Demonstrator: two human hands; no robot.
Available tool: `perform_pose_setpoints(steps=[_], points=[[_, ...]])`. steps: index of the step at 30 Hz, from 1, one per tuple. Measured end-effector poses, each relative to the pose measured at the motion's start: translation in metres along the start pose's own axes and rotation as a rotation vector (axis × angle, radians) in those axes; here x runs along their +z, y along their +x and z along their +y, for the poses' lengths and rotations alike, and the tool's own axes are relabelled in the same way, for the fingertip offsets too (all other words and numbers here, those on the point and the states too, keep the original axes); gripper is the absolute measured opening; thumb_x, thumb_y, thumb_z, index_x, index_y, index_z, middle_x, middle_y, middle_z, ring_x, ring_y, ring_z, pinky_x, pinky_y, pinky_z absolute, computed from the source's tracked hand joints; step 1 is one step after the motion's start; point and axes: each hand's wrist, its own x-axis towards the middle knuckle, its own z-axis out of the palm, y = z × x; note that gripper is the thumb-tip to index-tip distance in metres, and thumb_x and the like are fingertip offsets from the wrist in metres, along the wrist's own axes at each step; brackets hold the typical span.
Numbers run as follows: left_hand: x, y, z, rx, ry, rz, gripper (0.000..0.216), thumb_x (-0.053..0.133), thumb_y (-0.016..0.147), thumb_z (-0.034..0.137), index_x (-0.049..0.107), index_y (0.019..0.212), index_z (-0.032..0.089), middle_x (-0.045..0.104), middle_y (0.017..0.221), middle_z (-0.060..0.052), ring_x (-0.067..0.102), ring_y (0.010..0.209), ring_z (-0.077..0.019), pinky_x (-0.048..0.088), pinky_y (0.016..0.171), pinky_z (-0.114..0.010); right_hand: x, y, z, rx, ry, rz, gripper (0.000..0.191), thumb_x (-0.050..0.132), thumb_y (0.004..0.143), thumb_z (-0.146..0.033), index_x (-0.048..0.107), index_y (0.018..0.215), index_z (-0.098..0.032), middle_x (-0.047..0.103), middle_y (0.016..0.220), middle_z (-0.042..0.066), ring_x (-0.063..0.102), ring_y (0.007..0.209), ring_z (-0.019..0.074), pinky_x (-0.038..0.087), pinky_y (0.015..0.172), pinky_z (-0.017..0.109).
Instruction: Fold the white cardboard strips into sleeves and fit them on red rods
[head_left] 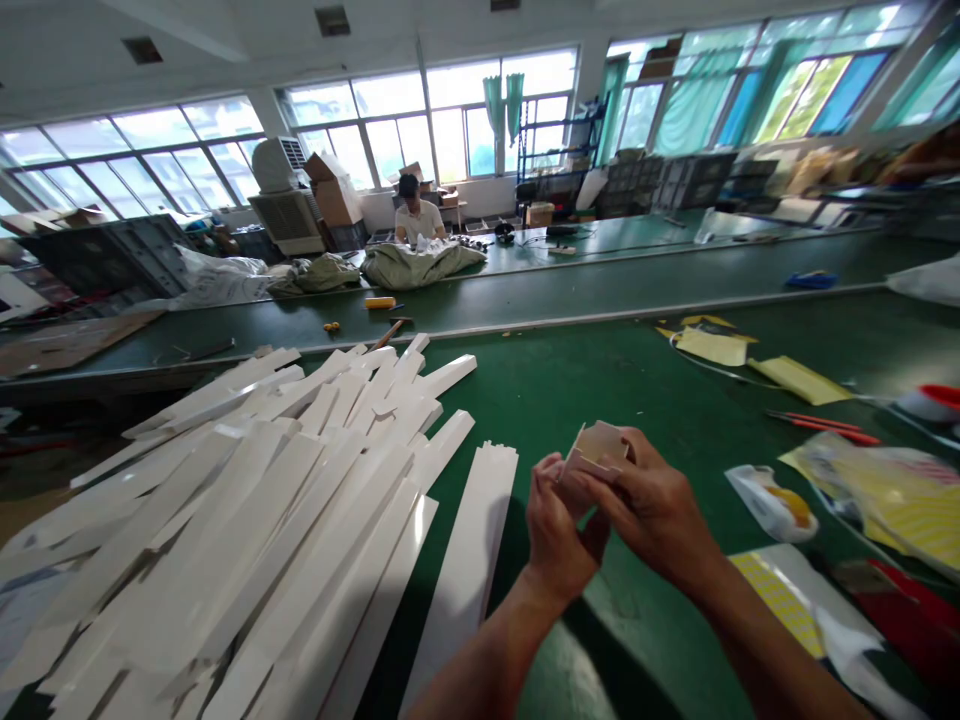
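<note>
Both my hands are raised over the green table [570, 400] and closed on one small folded cardboard piece [600, 445], pale with a brown inner side. My left hand [559, 525] grips its lower left part. My right hand [649, 500] wraps around it from the right, fingers over its front. To my left lies a big heap of long white flat cardboard strips [247, 520], the nearest strip [472, 560] just beside my left wrist.
Plastic bags with yellow contents [885, 500], yellow sheets [795, 378] and red-handled pliers [825, 425] lie on the right. Beyond a metal rail runs a second green table [600, 285] with a yellow tool [379, 302]. A person [416, 215] sits at the far side behind a bundle of cloth [420, 262].
</note>
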Motion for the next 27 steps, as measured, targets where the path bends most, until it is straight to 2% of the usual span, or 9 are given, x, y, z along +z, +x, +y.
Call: perform_pose_setpoints(steps=[2, 4, 7, 9, 12, 16, 20, 23, 27], points=[[-0.021, 0.007, 0.007, 0.162, -0.063, -0.082, 0.068, 0.065, 0.082, 0.037, 0.039, 0.141, 0.014, 0.047, 0.144, -0.020, 0.045, 0.135, -0.0322, 0.044, 0.109, -0.047, -0.007, 0.001, 0.006, -0.038, 0.145, -0.063, 0.020, 0.053, 0.096, -0.028, 0.073, 0.094, -0.024, 0.062, 0.084, 0.005, 0.062, 0.085, 0.0181, 0.049, 0.070, 0.028], [-0.039, 0.018, 0.015, 0.247, -0.161, -0.164, 0.063, 0.053, 0.091, 0.039, 0.035, 0.146, 0.015, 0.039, 0.151, -0.018, 0.042, 0.138, -0.0304, 0.046, 0.107, -0.045, -0.013, 0.005, 0.008, -0.081, 0.284, -0.133, 0.016, 0.056, 0.095, -0.025, 0.072, 0.090, -0.024, 0.062, 0.075, 0.002, 0.061, 0.093, 0.0197, 0.049, 0.077, 0.030], [-0.051, 0.034, 0.026, 0.263, -0.258, -0.198, 0.045, 0.042, 0.099, 0.037, 0.047, 0.139, 0.017, 0.053, 0.139, -0.014, 0.052, 0.128, -0.0252, 0.047, 0.104, -0.040, -0.015, 0.008, 0.005, -0.116, 0.416, -0.142, 0.020, 0.054, 0.095, -0.023, 0.067, 0.080, -0.022, 0.064, 0.077, 0.002, 0.060, 0.094, 0.0190, 0.049, 0.079, 0.029], [-0.050, 0.039, 0.031, 0.239, -0.287, -0.174, 0.038, 0.046, 0.099, 0.036, 0.055, 0.131, 0.018, 0.061, 0.126, -0.012, 0.058, 0.117, -0.0230, 0.049, 0.099, -0.037, -0.012, 0.006, 0.003, -0.107, 0.442, -0.089, 0.020, 0.049, 0.097, -0.023, 0.066, 0.087, -0.022, 0.066, 0.087, 0.004, 0.061, 0.095, 0.0187, 0.050, 0.081, 0.029], [-0.044, 0.038, 0.036, 0.111, -0.385, -0.121, 0.032, 0.052, 0.097, 0.035, 0.058, 0.124, 0.019, 0.062, 0.118, -0.010, 0.061, 0.108, -0.0210, 0.051, 0.093, -0.033, -0.001, -0.005, 0.001, 0.008, 0.425, 0.032, 0.020, 0.045, 0.098, -0.024, 0.061, 0.110, -0.022, 0.067, 0.105, 0.007, 0.064, 0.097, 0.0183, 0.052, 0.082, 0.028], [-0.043, 0.035, 0.043, -0.001, -0.431, -0.089, 0.026, 0.053, 0.096, 0.031, 0.060, 0.118, 0.018, 0.061, 0.113, -0.008, 0.061, 0.104, -0.0194, 0.051, 0.091, -0.031, 0.021, -0.019, -0.006, 0.271, 0.366, 0.245, 0.026, 0.053, 0.095, -0.027, 0.051, 0.119, -0.021, 0.066, 0.100, 0.006, 0.067, 0.079, 0.0161, 0.054, 0.066, 0.026], [-0.042, 0.039, 0.051, 0.024, -0.268, -0.066, 0.032, 0.046, 0.096, 0.022, 0.060, 0.124, 0.014, 0.060, 0.111, -0.009, 0.059, 0.101, -0.0174, 0.049, 0.090, -0.029, 0.035, -0.021, -0.015, 0.375, 0.285, 0.393, 0.029, 0.058, 0.091, -0.027, 0.047, 0.117, -0.019, 0.066, 0.100, 0.009, 0.066, 0.071, 0.0166, 0.053, 0.057, 0.027], [-0.038, 0.041, 0.054, 0.055, -0.157, -0.029, 0.041, 0.038, 0.096, 0.016, 0.057, 0.132, 0.010, 0.057, 0.109, -0.011, 0.057, 0.098, -0.0171, 0.049, 0.088, -0.030, 0.036, -0.014, -0.019, 0.221, 0.155, 0.480, 0.023, 0.058, 0.088, -0.019, 0.051, 0.110, -0.020, 0.063, 0.108, 0.012, 0.065, 0.084, 0.0194, 0.053, 0.060, 0.028], [-0.032, 0.043, 0.056, 0.006, -0.153, -0.030, 0.047, 0.039, 0.092, 0.014, 0.055, 0.136, 0.011, 0.057, 0.106, -0.010, 0.058, 0.096, -0.0172, 0.049, 0.089, -0.030, 0.030, -0.008, -0.018, -0.041, -0.009, 0.512, 0.020, 0.058, 0.085, -0.008, 0.058, 0.102, -0.019, 0.059, 0.101, 0.010, 0.060, 0.091, 0.0209, 0.053, 0.072, 0.033]])
